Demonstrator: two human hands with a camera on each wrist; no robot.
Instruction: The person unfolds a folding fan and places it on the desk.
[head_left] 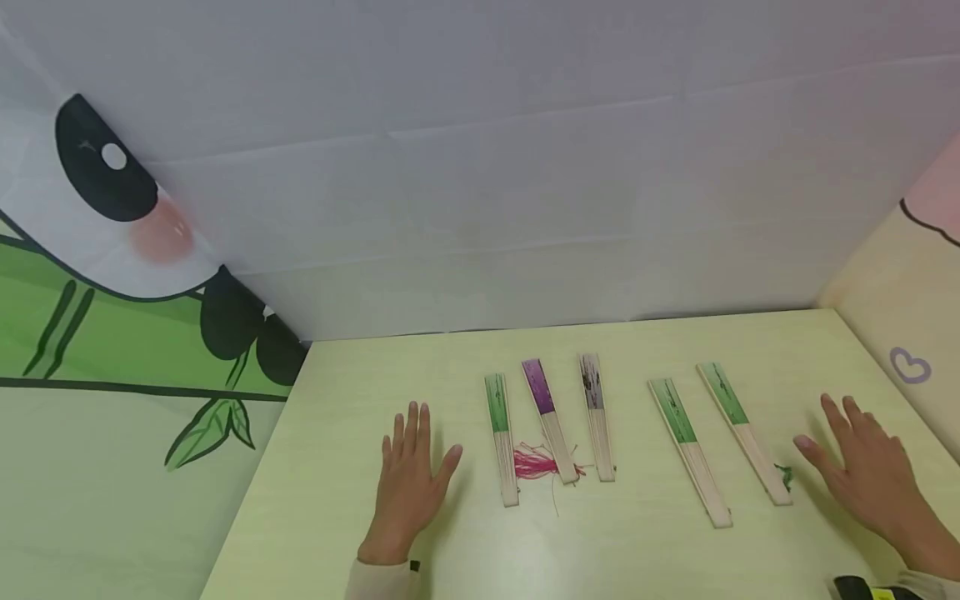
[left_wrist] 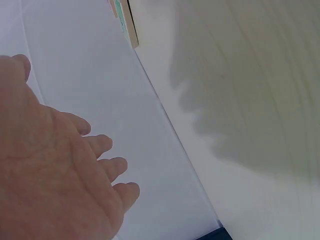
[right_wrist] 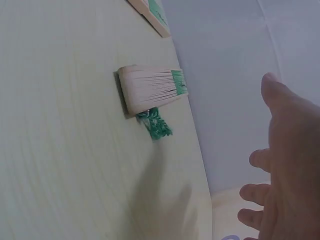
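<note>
Several folded hand fans lie on the pale table. On the left side are a green fan (head_left: 502,437), a purple fan (head_left: 551,421) with a pink tassel (head_left: 534,462) by it, and a grey fan (head_left: 597,417). Two more green fans, one (head_left: 690,452) and another (head_left: 744,433) with a green tassel (right_wrist: 155,124), lie towards the right. My left hand (head_left: 408,487) is held left of the fans, fingers straight and holding nothing. To the right of the fans, my right hand (head_left: 862,467) is likewise spread and holds nothing. Both hands cast shadows on the table.
The table (head_left: 300,500) meets a white cloth backdrop (head_left: 480,208) along its far edge. A printed cloth (head_left: 97,350) with a cartoon figure hangs at the left. Another printed panel (head_left: 900,317) with a purple heart stands at the right.
</note>
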